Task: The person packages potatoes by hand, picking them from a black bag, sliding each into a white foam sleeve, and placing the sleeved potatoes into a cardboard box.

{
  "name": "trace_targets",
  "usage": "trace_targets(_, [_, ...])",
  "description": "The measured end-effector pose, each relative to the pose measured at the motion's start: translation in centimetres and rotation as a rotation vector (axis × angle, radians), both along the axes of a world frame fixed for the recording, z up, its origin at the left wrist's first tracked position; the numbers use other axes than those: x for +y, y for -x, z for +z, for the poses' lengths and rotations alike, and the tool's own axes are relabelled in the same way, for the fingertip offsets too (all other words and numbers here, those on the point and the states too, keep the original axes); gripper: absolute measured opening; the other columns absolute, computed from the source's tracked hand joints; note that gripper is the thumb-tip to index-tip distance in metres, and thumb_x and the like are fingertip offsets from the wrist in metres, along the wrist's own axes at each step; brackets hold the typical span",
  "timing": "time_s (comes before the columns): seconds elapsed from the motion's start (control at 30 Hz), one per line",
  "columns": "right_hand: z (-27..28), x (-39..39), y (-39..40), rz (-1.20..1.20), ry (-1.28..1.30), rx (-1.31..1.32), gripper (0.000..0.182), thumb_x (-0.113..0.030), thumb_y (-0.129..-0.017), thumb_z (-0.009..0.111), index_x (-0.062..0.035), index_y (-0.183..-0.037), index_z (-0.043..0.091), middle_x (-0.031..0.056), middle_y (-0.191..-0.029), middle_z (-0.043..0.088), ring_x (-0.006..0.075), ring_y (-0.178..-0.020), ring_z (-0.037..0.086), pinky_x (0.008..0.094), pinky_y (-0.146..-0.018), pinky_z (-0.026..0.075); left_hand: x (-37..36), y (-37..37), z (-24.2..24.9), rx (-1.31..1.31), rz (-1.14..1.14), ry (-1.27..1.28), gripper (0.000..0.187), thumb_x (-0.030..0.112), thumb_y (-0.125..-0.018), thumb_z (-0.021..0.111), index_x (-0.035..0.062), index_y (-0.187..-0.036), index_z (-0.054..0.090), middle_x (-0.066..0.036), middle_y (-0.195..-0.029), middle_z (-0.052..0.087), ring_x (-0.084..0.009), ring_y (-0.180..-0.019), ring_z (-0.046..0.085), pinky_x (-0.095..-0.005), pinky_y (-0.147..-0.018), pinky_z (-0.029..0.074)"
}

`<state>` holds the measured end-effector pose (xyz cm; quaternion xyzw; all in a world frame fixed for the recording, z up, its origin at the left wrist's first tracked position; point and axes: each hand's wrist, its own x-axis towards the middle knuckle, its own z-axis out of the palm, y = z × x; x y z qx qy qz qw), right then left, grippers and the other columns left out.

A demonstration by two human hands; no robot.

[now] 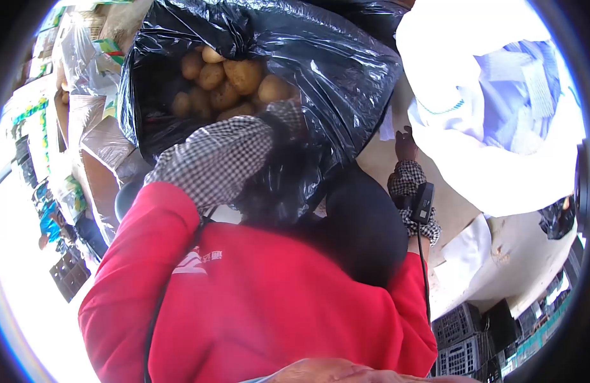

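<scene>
Inside an open black plastic bag (352,70) at the top centre lie several potatoes (244,76). My left hand (287,115), below a black-and-white checked sleeve cover, reaches into the bag mouth beside the lower right potatoes. Motion blur and the bag hide its fingers, so its grip does not show. To the right, my right hand (406,145) is held low next to a large white sack (435,121), its fingers apart and nothing visible in them. A small black device (423,203) with a cable is strapped to the right forearm.
Pale blue-white material (521,96) lies in the white sack. Cardboard (97,179) and clear plastic wrap stand at the left. Dark plastic crates (457,338) are at the lower right, and a small black bag (558,218) lies near the right edge.
</scene>
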<state>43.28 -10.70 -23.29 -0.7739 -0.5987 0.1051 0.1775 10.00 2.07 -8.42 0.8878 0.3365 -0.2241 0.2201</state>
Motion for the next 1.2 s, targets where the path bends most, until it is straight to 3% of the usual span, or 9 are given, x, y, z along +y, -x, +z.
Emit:
trace_targets(0.07, [-0.2, 0.8, 0.6, -0.267, 0.403, 0.331, 0.038, -0.029, -0.073, 0.060, -0.0102, -0.105, 0.052, 0.0156, -0.098, 0.058, 0.0305, -0.087, 0.057, 0.0406, -0.074, 0.044, -0.1, -0.2, -0.7, 0.030, 0.049, 0.017, 0.030, 0.020, -0.074, 0.056, 0.0035, -0.098, 0.054, -0.014, -0.094, 0.055, -0.0276, -0.087, 0.054, -0.0360, -0.077, 0.044])
trace_targets(0.2, [-0.7, 0.6, 3.5, -0.116, 0.209, 0.020, 0.038, -0.031, -0.071, 0.061, -0.0101, -0.102, 0.052, 0.0153, -0.093, 0.058, 0.0310, -0.087, 0.057, 0.0404, -0.073, 0.045, 0.1, -0.3, -1.8, 0.047, 0.128, 0.041, 0.032, 0.021, -0.072, 0.057, 0.0028, -0.098, 0.054, -0.014, -0.094, 0.055, -0.0284, -0.088, 0.054, -0.0369, -0.079, 0.043])
trace_targets(0.53, [10.5, 0.2, 4.8, -0.085, 0.285, 0.598, 0.026, -0.013, -0.074, 0.055, -0.0036, -0.098, 0.051, 0.0162, -0.092, 0.058, 0.0271, -0.084, 0.058, 0.0342, -0.070, 0.046, 2.8, 0.6, -1.9, -0.152, 0.424, 0.129, 0.037, 0.024, -0.069, 0.059, 0.0013, -0.098, 0.054, -0.015, -0.096, 0.055, -0.0304, -0.090, 0.053, -0.0389, -0.082, 0.042])
trace_targets(0.7, [19.8, -2.1, 4.4, 0.047, 0.360, 0.637, 0.024, -0.009, -0.075, 0.053, -0.0032, -0.098, 0.049, 0.0148, -0.087, 0.058, 0.0253, -0.081, 0.058, 0.0318, -0.070, 0.045, 1.5, 0.8, 9.5, -0.451, 0.540, -0.085, 0.047, 0.024, -0.069, 0.063, 0.0019, -0.108, 0.048, -0.018, -0.103, 0.053, -0.0279, -0.091, 0.055, -0.0374, -0.081, 0.044])
trace_targets(0.8, [25.0, -2.9, 4.2, 0.031, 0.378, 0.721, 0.019, -0.007, -0.078, 0.049, -0.0021, -0.096, 0.049, 0.0094, -0.082, 0.056, 0.0162, -0.075, 0.054, 0.0274, -0.068, 0.043, 3.1, 7.2, 10.3, -0.710, 0.893, 0.563, 0.052, 0.014, -0.069, 0.061, 0.0065, -0.117, 0.043, -0.011, -0.108, 0.051, -0.0232, -0.094, 0.055, -0.0353, -0.078, 0.047])
trace_targets(0.87, [27.5, -3.1, 3.7, -0.007, 0.331, 0.872, 0.017, -0.006, -0.079, 0.048, -0.0013, -0.095, 0.049, 0.0063, -0.082, 0.054, 0.0124, -0.074, 0.052, 0.0258, -0.067, 0.042, 1.5, 9.6, 16.3, -0.920, 1.294, 0.982, 0.067, 0.024, -0.067, 0.065, 0.0110, -0.125, 0.033, -0.008, -0.116, 0.046, -0.0238, -0.106, 0.048, -0.0408, -0.087, 0.042])
trace_targets(0.97, [32.9, -1.9, 4.6, 0.070, 0.166, 0.759, 0.022, -0.004, -0.079, 0.048, -0.0006, -0.101, 0.050, 0.0054, -0.089, 0.055, 0.0106, -0.081, 0.052, 0.0246, -0.072, 0.042, -1.4, 14.7, 21.8, -1.242, 1.235, 1.116, 0.071, 0.025, -0.068, 0.065, 0.0122, -0.128, 0.029, -0.007, -0.119, 0.044, -0.0264, -0.112, 0.043, -0.0424, -0.090, 0.039])
trace_targets(1.07, [37.6, 0.2, 6.6, 0.158, 0.038, 0.734, 0.023, -0.003, -0.079, 0.049, 0.0005, -0.102, 0.050, 0.0064, -0.090, 0.056, 0.0112, -0.082, 0.053, 0.0239, -0.074, 0.042, -4.2, 18.3, 25.9, -1.292, 0.922, 1.273, 0.085, 0.038, -0.065, 0.068, 0.0085, -0.131, 0.024, -0.013, -0.125, 0.039, -0.0266, -0.114, 0.041, -0.0416, -0.092, 0.037])
trace_targets(1.2, [42.5, 3.4, 12.1, 0.337, 0.022, 0.712, 0.020, -0.003, -0.080, 0.051, 0.0007, -0.100, 0.052, 0.0083, -0.090, 0.058, 0.0137, -0.083, 0.054, 0.0252, -0.074, 0.043, -5.4, 16.0, 24.3, -1.282, 0.848, 1.317, 0.087, 0.041, -0.060, 0.070, 0.0030, -0.127, 0.029, -0.017, -0.112, 0.049, -0.0253, -0.095, 0.054, -0.0331, -0.074, 0.049])
